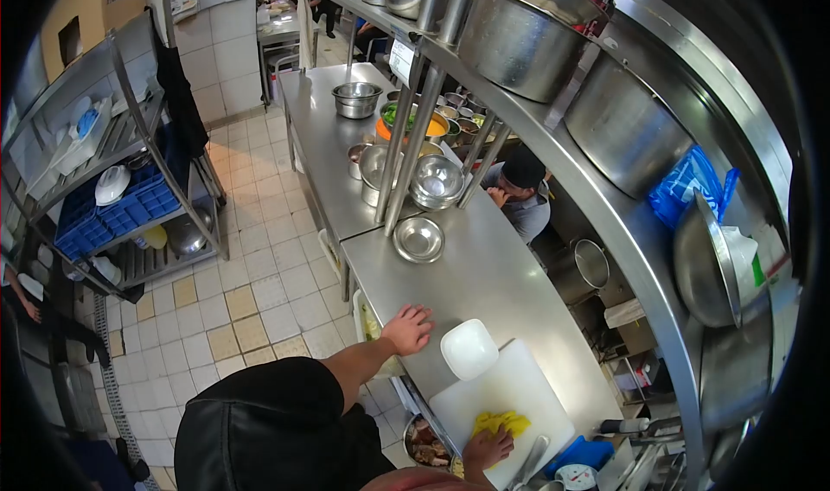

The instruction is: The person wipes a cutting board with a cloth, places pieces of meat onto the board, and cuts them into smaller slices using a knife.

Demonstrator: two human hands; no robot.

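Observation:
My left hand (pixel 408 329) lies palm down on the steel counter, fingers spread and nothing in it. Just right of it sits a white square bowl (pixel 469 350), its inside bare, beside the top corner of a white cutting board (pixel 527 379). On the board is a small heap of yellow food slices (pixel 501 424); their exact kind I cannot make out. My right hand (pixel 488 448) rests against the lower side of this heap, its fingers apart and touching the slices. A knife (pixel 531 462) with a broad blade lies at the board's lower right, close to that hand.
Steel bowls (pixel 418 239) stand farther up the counter. A steel shelf (pixel 553 137) with big pots (pixel 519 46) curves overhead. A co-worker (pixel 521 193) is beyond the counter. Left stands a rack (pixel 130 154) with blue crates. Below the counter edge is a bowl of meat-like pieces (pixel 428 446).

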